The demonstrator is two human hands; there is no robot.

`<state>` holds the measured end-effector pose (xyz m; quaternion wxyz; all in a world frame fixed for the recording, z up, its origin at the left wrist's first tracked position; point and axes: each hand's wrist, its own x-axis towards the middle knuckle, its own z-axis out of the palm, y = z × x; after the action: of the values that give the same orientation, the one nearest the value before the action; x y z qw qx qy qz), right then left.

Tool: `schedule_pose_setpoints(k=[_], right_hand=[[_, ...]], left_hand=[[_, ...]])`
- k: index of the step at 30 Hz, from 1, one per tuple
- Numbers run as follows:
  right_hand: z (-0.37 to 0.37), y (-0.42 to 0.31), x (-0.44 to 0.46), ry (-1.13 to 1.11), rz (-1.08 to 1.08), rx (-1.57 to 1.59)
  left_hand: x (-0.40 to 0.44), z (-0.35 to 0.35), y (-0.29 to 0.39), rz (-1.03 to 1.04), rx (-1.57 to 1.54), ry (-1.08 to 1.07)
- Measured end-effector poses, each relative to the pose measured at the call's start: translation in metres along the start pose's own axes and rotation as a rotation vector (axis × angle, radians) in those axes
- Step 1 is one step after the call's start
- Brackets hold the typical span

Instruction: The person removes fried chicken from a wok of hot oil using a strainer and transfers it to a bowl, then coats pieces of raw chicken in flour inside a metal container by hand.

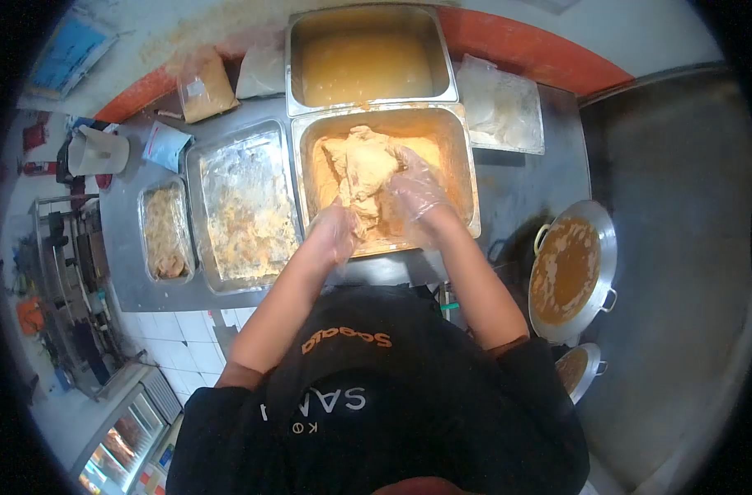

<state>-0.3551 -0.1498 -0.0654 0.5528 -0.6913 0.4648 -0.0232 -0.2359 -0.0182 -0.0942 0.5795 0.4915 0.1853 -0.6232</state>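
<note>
A large flour-coated piece, apparently chicken [366, 165], is between my hands over a deep metal pan [468, 194] of pale orange flour. My left hand [337, 231], in a clear plastic glove, has its fingers closed on the lower left end of the piece. On the right side, my right hand [417, 186], also gloved, rests its curved fingers against the edge of the piece. Behind this pan stands a second metal pan [372, 58] with cloudy yellow liquid.
Left of the pans lie a floury shallow tray [248, 206] and a smaller tray [166, 231] with coated bits. Bags of powder [206, 87] stand at the back. A white jug [99, 153] is far left. Two woks of brown liquid, the larger [567, 271], sit at the right.
</note>
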Motion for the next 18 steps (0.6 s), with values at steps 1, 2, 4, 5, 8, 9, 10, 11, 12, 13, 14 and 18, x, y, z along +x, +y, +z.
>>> schedule_pose_setpoints(k=[1, 2, 4, 5, 8, 9, 10, 11, 12, 13, 14, 18], right_hand=[[-0.006, -0.003, 0.005, 0.068, -0.001, 0.019], [-0.013, -0.005, 0.010, 0.137, -0.003, 0.038], [-0.030, -0.013, 0.019, 0.108, 0.118, -0.020], [-0.029, -0.005, 0.031, 0.091, 0.178, -0.051], [-0.007, 0.058, 0.086, 0.138, 0.140, 0.137], [-0.005, 0.056, 0.092, 0.134, 0.131, 0.134], [0.001, 0.053, 0.095, 0.117, 0.142, 0.147], [0.007, 0.052, 0.096, 0.101, 0.156, 0.163], [0.009, 0.049, 0.092, 0.024, 0.191, 0.307], [0.010, 0.043, 0.083, 0.024, 0.191, 0.310], [0.011, 0.038, 0.071, 0.020, 0.146, 0.316], [-0.011, 0.034, 0.056, -0.091, -0.080, -0.069]], left_hand=[[0.001, -0.005, 0.002, 0.032, 0.110, 0.054], [0.003, -0.012, 0.003, 0.065, 0.218, 0.109], [0.041, -0.044, 0.003, 0.068, 0.295, 0.087], [0.056, -0.047, 0.003, 0.070, 0.331, 0.078], [0.092, -0.029, 0.003, 0.181, 0.412, 0.294], [0.090, -0.020, 0.008, 0.190, 0.406, 0.296], [0.084, -0.012, 0.014, 0.210, 0.380, 0.295], [0.077, -0.005, 0.019, 0.228, 0.357, 0.294], [0.074, -0.002, 0.020, 0.226, 0.359, 0.297], [0.074, 0.001, 0.022, 0.130, 0.404, 0.332], [0.073, 0.005, 0.024, 0.037, 0.448, 0.366], [0.081, -0.011, 0.016, 0.144, 0.215, 0.155]])
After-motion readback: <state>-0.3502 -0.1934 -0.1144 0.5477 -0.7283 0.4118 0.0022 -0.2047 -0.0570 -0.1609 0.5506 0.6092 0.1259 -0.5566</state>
